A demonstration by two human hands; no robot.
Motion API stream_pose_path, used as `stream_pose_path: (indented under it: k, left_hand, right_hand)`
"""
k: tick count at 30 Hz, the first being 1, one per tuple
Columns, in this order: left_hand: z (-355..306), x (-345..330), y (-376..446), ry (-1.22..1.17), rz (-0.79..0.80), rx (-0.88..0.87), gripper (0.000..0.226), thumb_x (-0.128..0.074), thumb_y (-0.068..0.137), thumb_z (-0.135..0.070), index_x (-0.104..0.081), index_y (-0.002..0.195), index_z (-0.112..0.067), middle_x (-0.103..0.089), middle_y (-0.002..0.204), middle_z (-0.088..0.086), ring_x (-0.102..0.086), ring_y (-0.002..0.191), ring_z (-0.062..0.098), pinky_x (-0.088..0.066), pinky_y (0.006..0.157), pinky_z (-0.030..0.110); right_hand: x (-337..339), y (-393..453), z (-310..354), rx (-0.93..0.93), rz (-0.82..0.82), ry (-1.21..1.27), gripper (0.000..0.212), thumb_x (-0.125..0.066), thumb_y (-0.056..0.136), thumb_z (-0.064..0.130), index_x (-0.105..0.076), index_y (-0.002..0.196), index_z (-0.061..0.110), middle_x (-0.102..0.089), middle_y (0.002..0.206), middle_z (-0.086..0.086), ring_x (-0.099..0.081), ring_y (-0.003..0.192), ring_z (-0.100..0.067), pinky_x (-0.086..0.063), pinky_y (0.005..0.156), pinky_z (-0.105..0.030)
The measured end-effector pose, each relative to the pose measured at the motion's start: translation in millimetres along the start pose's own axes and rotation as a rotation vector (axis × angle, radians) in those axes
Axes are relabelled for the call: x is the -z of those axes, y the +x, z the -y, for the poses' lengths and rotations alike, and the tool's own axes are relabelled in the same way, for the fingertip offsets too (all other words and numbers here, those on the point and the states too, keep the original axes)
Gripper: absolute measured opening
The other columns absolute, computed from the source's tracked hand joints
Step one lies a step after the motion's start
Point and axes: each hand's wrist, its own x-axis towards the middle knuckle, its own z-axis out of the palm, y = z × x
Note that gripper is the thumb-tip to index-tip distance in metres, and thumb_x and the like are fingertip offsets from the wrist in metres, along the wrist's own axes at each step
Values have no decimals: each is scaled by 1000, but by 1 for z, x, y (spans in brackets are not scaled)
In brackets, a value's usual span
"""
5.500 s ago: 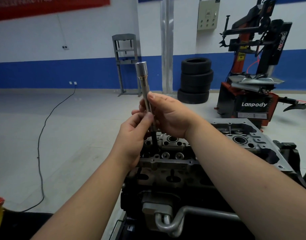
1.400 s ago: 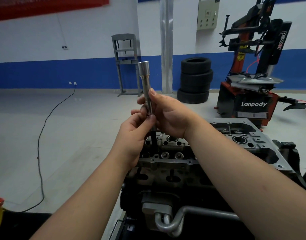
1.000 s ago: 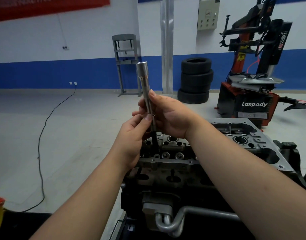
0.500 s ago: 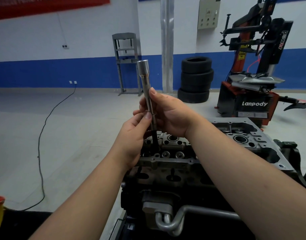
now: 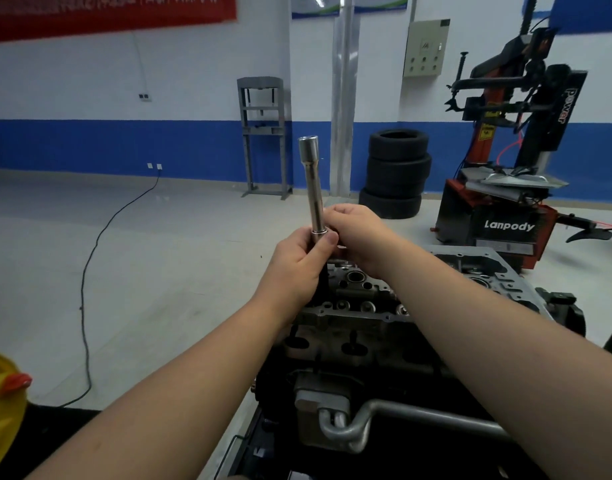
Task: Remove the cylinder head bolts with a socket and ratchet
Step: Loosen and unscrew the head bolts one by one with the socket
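The long chrome socket extension [image 5: 311, 188] stands almost upright over the far-left end of the cylinder head [image 5: 353, 299], its open drive end at the top and a dark shaft running down from its lower collar toward the casting. Whether that dark part is the socket alone or a bolt already rising out of its hole, I cannot tell; the hands hide the joint.

Both hands meet around the lower end of the tool. The left hand [image 5: 297, 261] wraps the dark shaft just under the collar, thumb pressed up against it. The right hand [image 5: 358, 233] sits behind and to the right, fingers curled in and pinching at the collar. No ratchet handle shows.

By its look the bar is rigid steel, fairly heavy for its slimness, and polished smooth, so it would likely slip in oily fingers. I would judge the collar step and the rougher dark section the safest places to grip, as they are doing. Held so low, the tall top could tip and cock the socket.

Behind them stand 3 stacked tyres [image 5: 396, 173] and a red tyre changer [image 5: 505, 188] on the right.
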Motion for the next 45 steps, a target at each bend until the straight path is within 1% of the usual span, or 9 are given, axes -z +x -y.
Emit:
stream_pose_path:
  k: [6,10,15,17,22,25,34,38,45]
  left_hand:
    - [-32,11,13,48,-34,-51,28,-55,105,-39,-69,92,-18,-73,81,-16,-68,79,-7,-52,62,11]
    - [-52,14,25,18,-66,-25,34,-52,104,-47,-68,92,-20,-72,83,-22,-62,85,-3,-44,85,29]
    - [-53,16,24,-106,-120,22,31,-54,104,-43,-67,87,-20,-73,81,-13,-58,71,-5,-41,91,38]
    - [-47,20,23,-123,-152,40,28,-56,104,-42,-65,90,-19,-73,78,-11,-58,63,-5,-43,85,34]
    - [-31,38,19,-250,-300,133,26,-57,105,-38,-60,94,-15,-68,81,0,-47,52,1,-43,50,21]
    - [-24,52,17,-295,-376,175,24,-56,105,-38,-58,98,-14,-68,83,0,-46,53,3,-40,47,19]
    - [-4,64,11,-400,-498,272,29,-58,104,-40,-57,96,-12,-72,77,-2,-48,53,4,-38,44,21]
    - [3,55,7,-439,-538,292,30,-57,104,-41,-58,92,-13,-72,69,-7,-48,49,4,-38,42,21]
    - [11,52,7,-437,-602,347,35,-57,103,-44,-64,86,-14,-65,75,0,-48,44,2,-41,45,22]
  right_hand:
    - [25,-19,5,-99,62,-667,22,-58,100,35,-70,92,19,-70,69,4,-61,57,-8,-47,50,-22]
    - [22,-32,4,-168,193,-896,18,-69,92,41,-67,100,24,-75,72,6,-69,59,-8,-50,51,-23]
    - [0,-41,2,-112,218,-1006,27,-75,86,45,-66,106,29,-69,92,6,-68,76,-10,-51,59,-25]
    - [-10,-39,-2,-72,166,-1123,31,-72,87,48,-70,105,23,-67,97,3,-63,81,-11,-47,61,-26]
    - [-30,-36,-8,-31,46,-1297,27,-76,83,41,-62,84,18,-63,82,-1,-60,73,-18,-50,59,-31]
    - [-37,-35,-6,-32,28,-1358,27,-75,83,37,-56,79,18,-60,80,-2,-59,71,-19,-53,64,-34]
    - [-47,-35,6,-103,23,-1434,10,-64,89,14,-60,95,8,-62,92,-8,-62,77,-23,-56,64,-33]
    - [-51,-36,0,-126,-65,-1357,23,-71,84,22,-51,76,12,-60,84,-6,-58,68,-19,-45,49,-28]
    - [-36,-36,34,-154,-150,-1045,27,-76,83,28,-60,78,7,-63,71,-4,-58,59,-16,-53,52,-27]
